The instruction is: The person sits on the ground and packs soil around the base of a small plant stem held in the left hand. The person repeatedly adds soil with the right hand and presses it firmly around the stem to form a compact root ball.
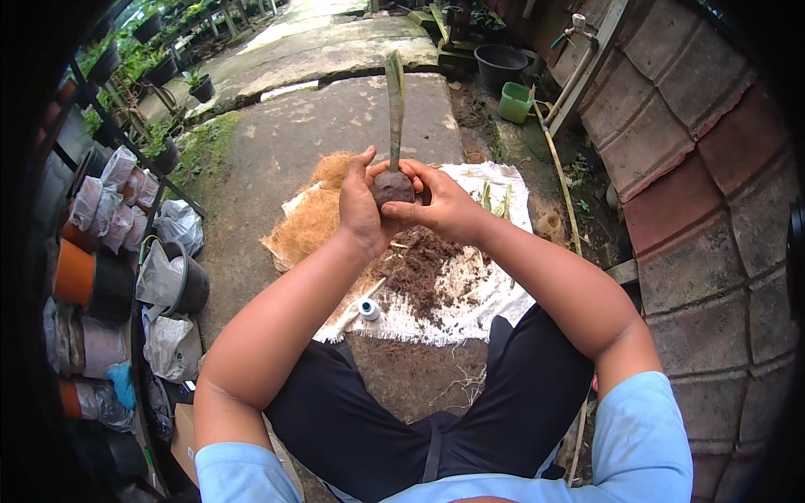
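Between my two hands is a round ball of dark, moist soil [394, 188], with one long, stiff green leaf [395, 107] standing upright out of its top. My left hand [361, 204] cups the ball from the left and below, its thumb raised. From the right, my right hand [437, 204] wraps the ball, the thumb across its front and the fingers behind. Beneath them a white woven sack [465, 314] lies on the ground, bearing a heap of loose dark soil [418, 270]. Brown coconut fibre [308, 226] is piled at its left, and a thread spool [369, 309] stands near the front edge.
Cut green leaf pieces [503, 204] lie at the sack's right. Left stands a rack with stacked pots [94, 276] and plastic bags [173, 346]. A tiled slope [685, 251] rises at right, near a tap [577, 28], a green container [516, 104] and a black basin [500, 63].
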`<act>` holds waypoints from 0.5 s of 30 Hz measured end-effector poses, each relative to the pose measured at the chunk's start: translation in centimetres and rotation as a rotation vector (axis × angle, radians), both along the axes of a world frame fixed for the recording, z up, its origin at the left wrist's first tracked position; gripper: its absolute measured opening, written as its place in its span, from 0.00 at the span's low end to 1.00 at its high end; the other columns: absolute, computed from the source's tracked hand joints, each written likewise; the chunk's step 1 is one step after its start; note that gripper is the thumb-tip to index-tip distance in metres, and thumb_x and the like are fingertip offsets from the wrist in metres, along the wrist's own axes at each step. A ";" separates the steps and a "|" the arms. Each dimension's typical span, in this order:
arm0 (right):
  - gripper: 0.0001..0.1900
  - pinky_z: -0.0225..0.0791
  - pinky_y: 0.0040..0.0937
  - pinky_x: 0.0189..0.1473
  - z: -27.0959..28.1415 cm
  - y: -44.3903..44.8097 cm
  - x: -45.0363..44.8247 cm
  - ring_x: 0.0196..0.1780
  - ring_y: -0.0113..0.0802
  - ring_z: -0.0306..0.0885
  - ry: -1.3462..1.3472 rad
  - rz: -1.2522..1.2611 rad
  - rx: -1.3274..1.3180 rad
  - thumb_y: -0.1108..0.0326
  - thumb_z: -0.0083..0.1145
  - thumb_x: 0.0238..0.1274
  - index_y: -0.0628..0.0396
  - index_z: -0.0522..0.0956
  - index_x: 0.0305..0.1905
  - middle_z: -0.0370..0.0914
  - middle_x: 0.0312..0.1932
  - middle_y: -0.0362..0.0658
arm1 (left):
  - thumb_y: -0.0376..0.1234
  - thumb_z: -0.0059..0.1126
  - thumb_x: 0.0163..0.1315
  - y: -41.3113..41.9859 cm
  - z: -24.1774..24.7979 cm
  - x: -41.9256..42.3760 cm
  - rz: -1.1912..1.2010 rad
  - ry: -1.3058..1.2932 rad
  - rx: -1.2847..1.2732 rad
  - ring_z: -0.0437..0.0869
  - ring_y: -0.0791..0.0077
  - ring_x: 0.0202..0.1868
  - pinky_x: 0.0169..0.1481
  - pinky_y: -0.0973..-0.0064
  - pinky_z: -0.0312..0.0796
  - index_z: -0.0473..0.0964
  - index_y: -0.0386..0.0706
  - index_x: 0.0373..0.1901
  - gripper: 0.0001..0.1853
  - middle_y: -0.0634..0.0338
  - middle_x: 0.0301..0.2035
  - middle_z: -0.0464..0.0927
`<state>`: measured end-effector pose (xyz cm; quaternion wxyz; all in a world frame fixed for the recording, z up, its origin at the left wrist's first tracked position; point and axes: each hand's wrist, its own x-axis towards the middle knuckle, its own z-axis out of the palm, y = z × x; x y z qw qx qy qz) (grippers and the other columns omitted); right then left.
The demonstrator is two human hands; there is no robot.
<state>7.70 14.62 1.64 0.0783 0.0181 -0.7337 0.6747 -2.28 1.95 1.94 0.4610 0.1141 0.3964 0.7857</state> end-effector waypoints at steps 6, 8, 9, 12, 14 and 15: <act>0.37 0.71 0.33 0.64 0.0 0.4 -0.4 0.61 0.28 0.77 0.050 -0.014 0.162 0.54 0.75 0.62 0.56 0.69 0.71 0.80 0.56 0.42 | 0.60 0.39 0.72 -0.3 0.5 0.3 0.022 -0.026 0.073 0.84 0.69 0.29 0.36 0.70 0.82 0.77 0.42 0.35 0.31 0.57 0.29 0.81; 0.37 0.72 0.37 0.66 -0.1 1.1 -0.5 0.62 0.31 0.78 0.041 0.055 0.098 0.54 0.72 0.66 0.55 0.67 0.73 0.79 0.59 0.42 | 0.60 0.39 0.73 -0.3 0.7 0.3 -0.006 -0.006 0.102 0.84 0.70 0.29 0.36 0.71 0.81 0.77 0.42 0.34 0.31 0.58 0.28 0.81; 0.38 0.72 0.36 0.65 -0.2 0.7 -0.5 0.63 0.33 0.78 0.010 0.063 -0.091 0.51 0.71 0.67 0.55 0.66 0.74 0.78 0.60 0.44 | 0.60 0.39 0.73 -0.4 0.7 0.2 -0.016 0.021 0.108 0.84 0.70 0.29 0.36 0.72 0.80 0.77 0.42 0.33 0.31 0.58 0.28 0.81; 0.38 0.74 0.37 0.66 -0.4 -0.6 0.1 0.66 0.37 0.77 -0.042 0.086 -0.487 0.46 0.66 0.70 0.54 0.64 0.75 0.76 0.63 0.48 | 0.61 0.39 0.73 -0.5 0.6 0.0 -0.022 0.101 0.072 0.84 0.71 0.29 0.36 0.74 0.80 0.77 0.42 0.31 0.33 0.58 0.28 0.81; 0.34 0.76 0.43 0.66 -0.9 -0.4 -0.4 0.66 0.35 0.77 -0.049 0.097 -0.460 0.53 0.62 0.74 0.53 0.62 0.76 0.74 0.64 0.43 | 0.62 0.39 0.73 -0.5 0.2 -0.1 -0.003 0.135 0.048 0.84 0.71 0.29 0.36 0.74 0.79 0.77 0.41 0.30 0.33 0.58 0.28 0.81; 0.32 0.78 0.47 0.66 -1.3 -0.1 -0.5 0.66 0.34 0.77 -0.052 0.094 -0.445 0.56 0.61 0.76 0.52 0.61 0.76 0.73 0.65 0.40 | 0.62 0.39 0.73 -0.2 0.0 0.0 0.008 0.141 0.047 0.84 0.71 0.30 0.36 0.74 0.79 0.77 0.41 0.31 0.34 0.58 0.28 0.81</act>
